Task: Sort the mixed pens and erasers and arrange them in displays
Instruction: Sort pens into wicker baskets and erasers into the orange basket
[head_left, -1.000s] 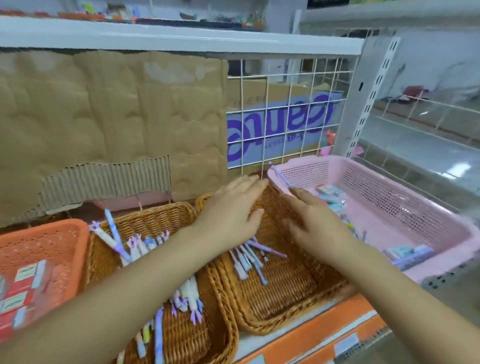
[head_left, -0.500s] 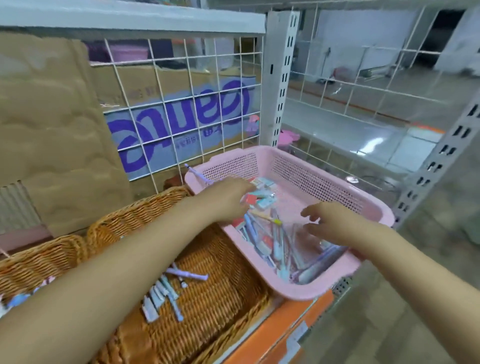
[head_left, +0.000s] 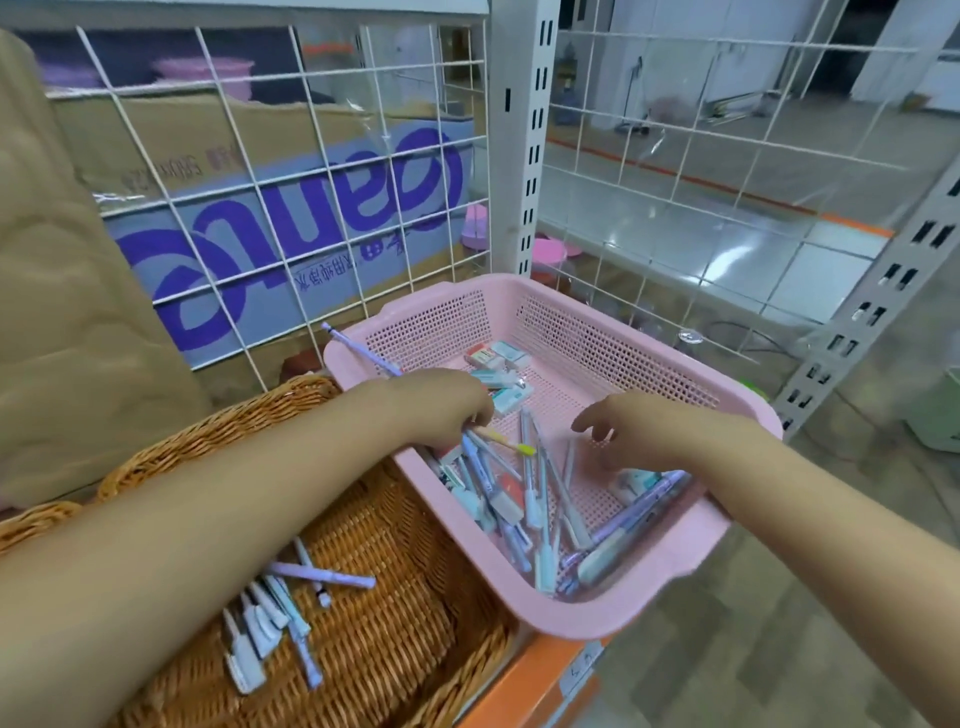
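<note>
Over the pink basket (head_left: 615, 618), left hand (head_left: 441, 410) curls onto pens (head_left: 530, 491) (grip unclear); right hand (head_left: 634, 431) hangs relaxed, empty.

Single head view, angled forward and down; close over the pink basket (head_left: 597, 340) and wicker basket (head_left: 400, 629)

The left hand's (head_left: 441, 405) fingertips were buried among the pens (head_left: 530, 483) by the pink basket's (head_left: 623, 618) left wall, so any grip was unclear. The wicker basket (head_left: 389, 623) ran off the bottom edge, partly under the left forearm (head_left: 208, 519). Print on the erasers (head_left: 511, 400) was too small to read.
</note>
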